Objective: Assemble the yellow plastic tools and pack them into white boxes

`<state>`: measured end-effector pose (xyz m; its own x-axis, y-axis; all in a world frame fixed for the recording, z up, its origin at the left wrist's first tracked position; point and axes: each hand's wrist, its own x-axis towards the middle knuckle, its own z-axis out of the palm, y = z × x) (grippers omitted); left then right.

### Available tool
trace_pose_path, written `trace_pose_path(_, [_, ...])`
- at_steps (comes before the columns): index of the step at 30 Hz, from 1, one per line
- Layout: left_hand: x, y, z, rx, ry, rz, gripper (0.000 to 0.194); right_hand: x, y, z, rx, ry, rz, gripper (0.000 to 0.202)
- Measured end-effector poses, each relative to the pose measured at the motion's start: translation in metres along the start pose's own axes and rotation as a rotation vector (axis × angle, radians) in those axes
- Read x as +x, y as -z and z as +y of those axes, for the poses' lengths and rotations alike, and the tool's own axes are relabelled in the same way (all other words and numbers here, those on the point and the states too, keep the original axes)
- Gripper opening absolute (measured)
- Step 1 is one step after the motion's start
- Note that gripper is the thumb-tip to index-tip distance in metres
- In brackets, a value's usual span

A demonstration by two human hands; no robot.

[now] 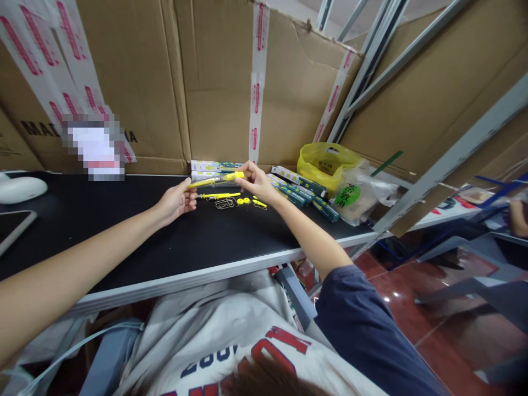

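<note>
My left hand [178, 202] is closed around the left end of a slim yellow pen [212, 180] with a see-through barrel. The pen is held nearly level, a little above the black tabletop. At its other end, the fingers of my right hand [256, 180] pinch the thicker bright yellow part. Below the pen lie a thin yellow pen insert [220, 196], wire clips [225, 204], small round yellow caps [243, 201] and a yellow pen clip [259, 203].
Printed slim boxes [305, 184] lie right of my hands, with others [214, 165] behind them. A yellow plastic bag [325, 164] and a clear bag [355, 195] stand at the right. Cardboard [223, 82] walls the back; a metal post [445, 148] borders the right. A white-edged tablet [16, 228] lies left.
</note>
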<state>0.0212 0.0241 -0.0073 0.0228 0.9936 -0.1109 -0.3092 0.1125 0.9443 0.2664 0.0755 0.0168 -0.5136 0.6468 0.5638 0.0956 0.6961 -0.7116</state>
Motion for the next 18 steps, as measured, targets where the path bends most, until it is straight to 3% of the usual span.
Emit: trace_pose_path(18, [0.0001, 0.0005, -0.0015, -0.008, -0.011, 0.008, 0.033, 0.0005, 0.0032, 0.0041, 0.041, -0.049, -0.031, 0.049])
